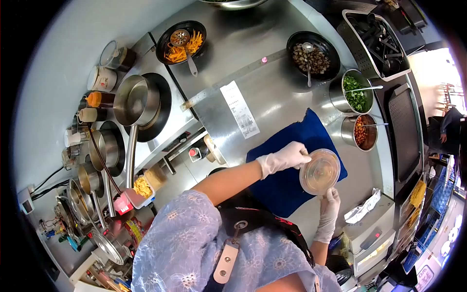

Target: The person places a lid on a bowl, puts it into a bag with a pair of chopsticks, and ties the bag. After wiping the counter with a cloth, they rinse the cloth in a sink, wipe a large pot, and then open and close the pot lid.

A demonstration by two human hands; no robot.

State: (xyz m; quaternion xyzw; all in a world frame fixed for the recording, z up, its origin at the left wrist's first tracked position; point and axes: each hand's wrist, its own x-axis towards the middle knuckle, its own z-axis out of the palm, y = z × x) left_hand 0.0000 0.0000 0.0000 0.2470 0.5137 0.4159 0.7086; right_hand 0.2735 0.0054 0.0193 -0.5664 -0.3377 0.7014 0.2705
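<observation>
Both of my hands wear white gloves and grip a round plastic takeaway container (318, 171) with a clear lid, at the right of the view. My left hand (287, 158) pinches its upper left rim. On the lower right rim, the fingers of my right hand (331, 204) are closed. Under the container lies a dark blue cloth (292, 138), spread over the steel counter (214, 126). The contents are blurred behind the lid; they look pale brown.
A printed receipt (240, 109) lies on the counter. Black bowls hold orange strips (192, 46) and chopped brown pieces (316, 58). Steel pots of green onion (357, 95) and red-orange bits (361, 132) stand at right. Several saucepans (136, 100) line the left side.
</observation>
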